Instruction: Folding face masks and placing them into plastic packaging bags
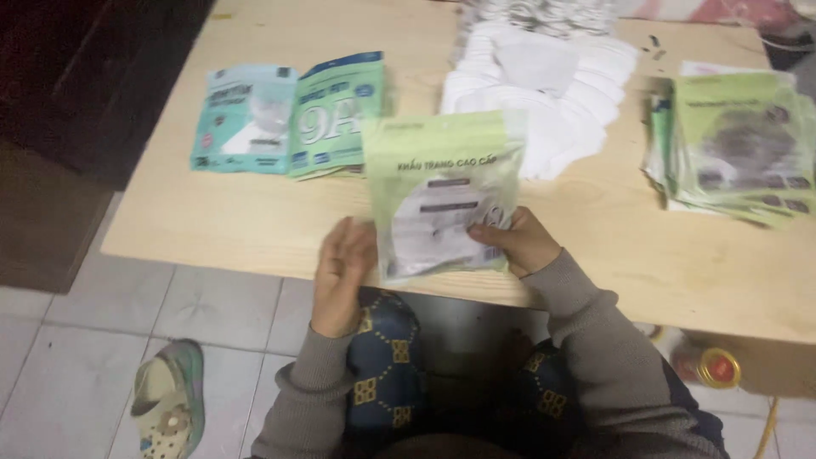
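From the head camera, the person is sitting at the near edge of a pale wooden table [255, 221] and holding a light green mask pouch [442, 191] upright just above that edge. The right hand [520, 242] is grasping the pouch's lower right corner, thumb pressing on the front. The left hand [342, 272] is resting open-fingered beside the pouch's lower left edge; whether it is actually touching the plastic is hard to say, as the frame is blurred there. Through the pouch's clear window something white is showing, probably a mask already inside.

Toward the far edge, a heap of loose white masks [544, 93] is lying, so plenty seems left to pack. Near the right edge a stack of green pouches [735, 144] is piling up, which looks like finished work. Toward the far left corner two teal and green pouches [289, 119] are lying flat. A sandal [170, 408] is sitting on the tiled floor.
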